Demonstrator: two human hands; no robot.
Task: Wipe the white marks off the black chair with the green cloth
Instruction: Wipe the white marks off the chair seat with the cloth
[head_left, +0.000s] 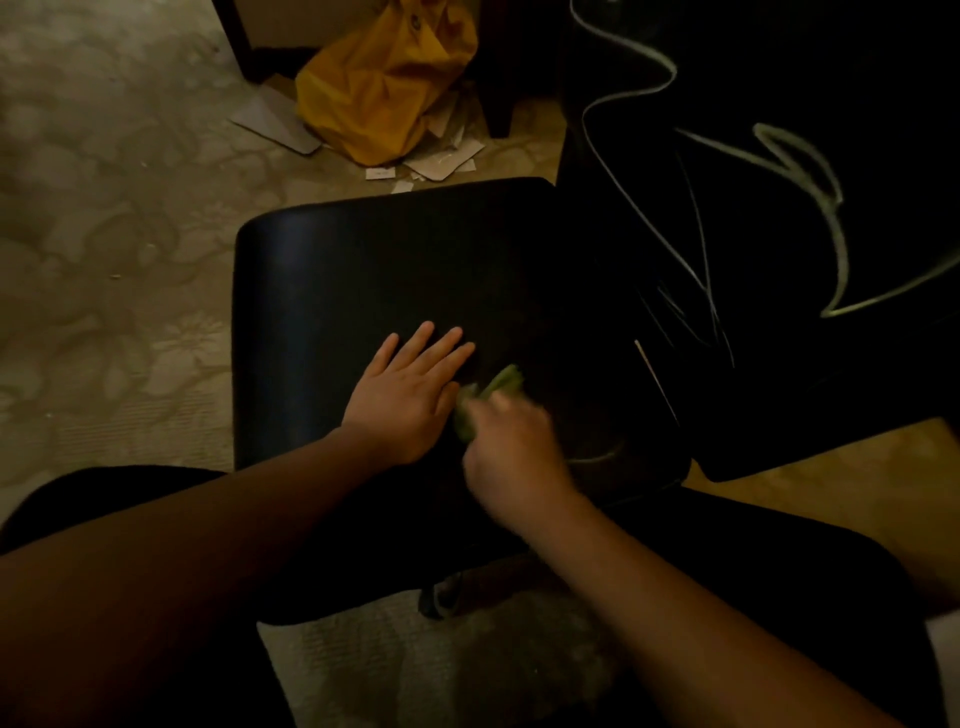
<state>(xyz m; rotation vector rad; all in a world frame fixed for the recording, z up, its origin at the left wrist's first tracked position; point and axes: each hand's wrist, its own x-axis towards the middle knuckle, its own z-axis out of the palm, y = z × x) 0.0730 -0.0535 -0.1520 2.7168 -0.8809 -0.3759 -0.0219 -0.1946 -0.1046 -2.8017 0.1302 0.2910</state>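
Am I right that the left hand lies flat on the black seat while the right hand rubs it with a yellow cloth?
Not quite: the cloth is green, not yellow, as the head view shows. The rest holds: the left hand lies flat on the black seat and the right hand grips the cloth against it.

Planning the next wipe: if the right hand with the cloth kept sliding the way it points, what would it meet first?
The right hand points up and slightly left. The cloth sits right beside the left hand, so its fingers likely come first, otherwise bare seat. Blur makes this uncertain.
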